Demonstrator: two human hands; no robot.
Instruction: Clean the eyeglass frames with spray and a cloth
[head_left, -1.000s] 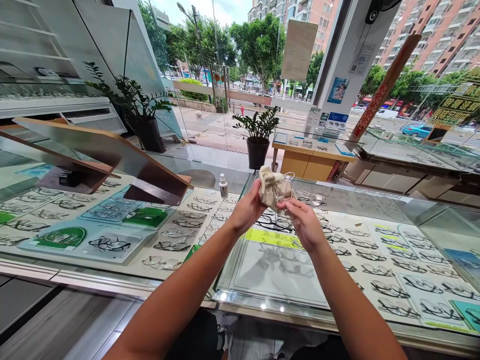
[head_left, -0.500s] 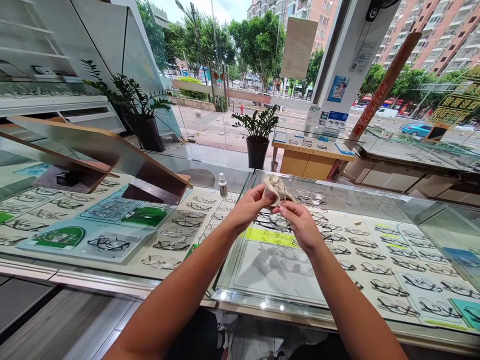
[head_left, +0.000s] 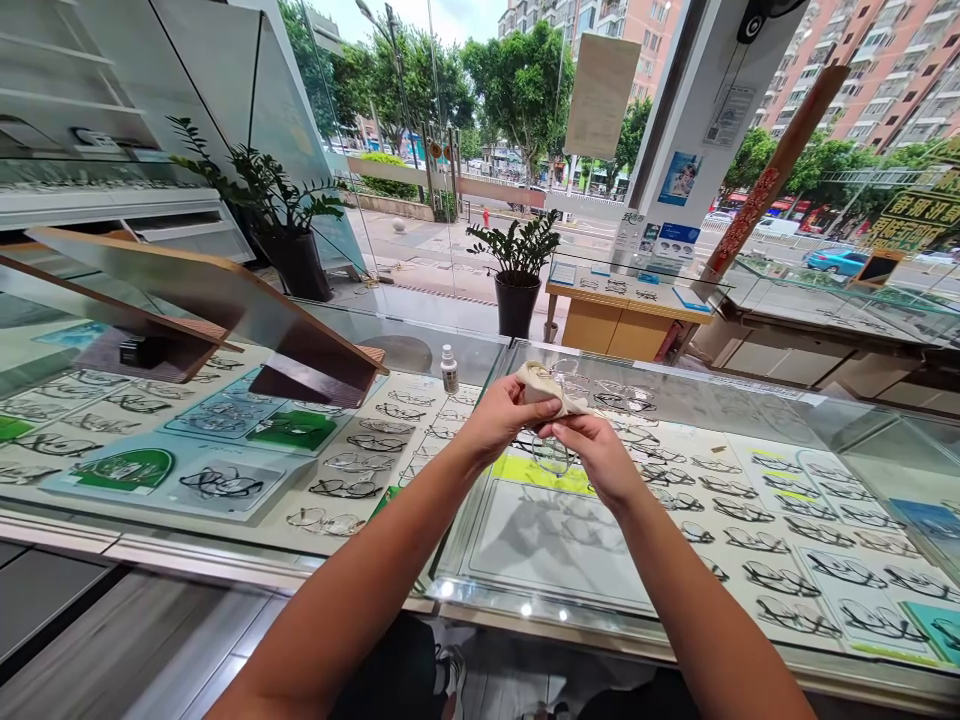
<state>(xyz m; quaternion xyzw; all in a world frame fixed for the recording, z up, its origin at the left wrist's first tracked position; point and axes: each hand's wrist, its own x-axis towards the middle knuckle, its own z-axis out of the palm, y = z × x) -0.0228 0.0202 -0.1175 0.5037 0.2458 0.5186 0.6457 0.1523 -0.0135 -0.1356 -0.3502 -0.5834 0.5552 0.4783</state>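
Observation:
My left hand [head_left: 512, 412] is closed on a bunched cream cloth [head_left: 541, 380], thumb pressed on top. My right hand [head_left: 592, 447] is closed beside it, thumb and fingers pinching a thin-framed pair of eyeglasses [head_left: 553, 470] at the cloth's lower edge. One clear round lens hangs below my fingertips; folds of cloth and my fingers hide the rest of the frame. Both hands meet above the glass display counter [head_left: 525, 590]. A small white spray bottle [head_left: 448, 372] stands on the glass to the left of my left hand.
Under the glass lie rows of eyeglasses [head_left: 784, 577]. Tilted wood-edged mirrors [head_left: 300, 350] stand on the counter at left. Beyond it are a potted plant [head_left: 517, 300], a small wooden display table [head_left: 630, 320] and tall shop windows.
The cloth has been turned and folded over in my left hand. The eyeglasses have shifted, so a lens now shows below my fingers. My right hand has moved slightly down.

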